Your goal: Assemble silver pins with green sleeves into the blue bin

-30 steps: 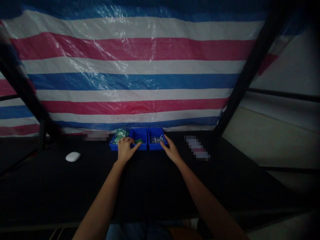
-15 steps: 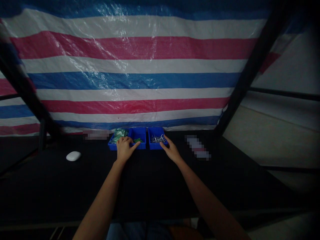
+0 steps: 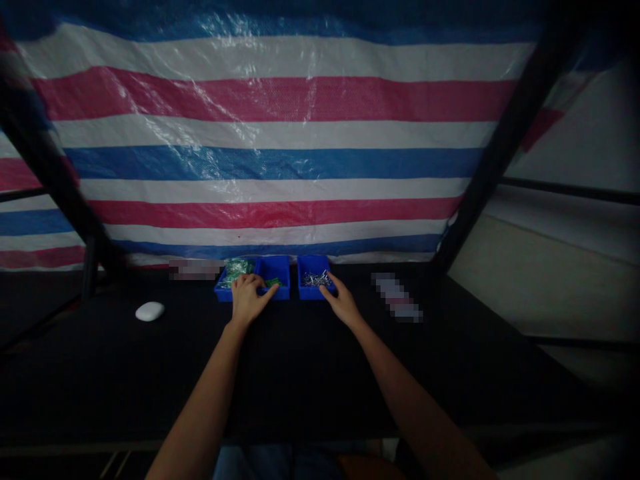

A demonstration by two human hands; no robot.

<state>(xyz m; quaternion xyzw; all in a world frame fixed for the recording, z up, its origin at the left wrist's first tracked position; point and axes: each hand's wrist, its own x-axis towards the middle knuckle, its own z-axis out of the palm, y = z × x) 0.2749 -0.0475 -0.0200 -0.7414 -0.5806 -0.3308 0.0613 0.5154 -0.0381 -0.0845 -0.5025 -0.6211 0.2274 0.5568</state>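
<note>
Three blue bins stand in a row at the back of the black table. The left bin (image 3: 223,295) holds green-and-clear packets (image 3: 237,270). Beside it, the middle bin (image 3: 273,265) has a few small green pieces (image 3: 273,283). Across a narrow gap, the right bin (image 3: 313,261) contains shiny metal pieces (image 3: 315,279). My left hand (image 3: 247,296) grips the front walls where the left and middle bins meet, its fingers over the edge. My right hand (image 3: 342,297) is closed on the right bin's right front corner, thumb at the front and fingers at the side.
A white rounded object (image 3: 150,311) lies on the black table (image 3: 300,373) at the left. Blurred-out items lie at the back left (image 3: 195,269) and on the right (image 3: 397,297). A striped sheet (image 3: 280,163) hangs behind, between dark frame posts.
The left and middle bins have shifted slightly left with my left hand, widening the gap to the right bin. The view has moved a little.
</note>
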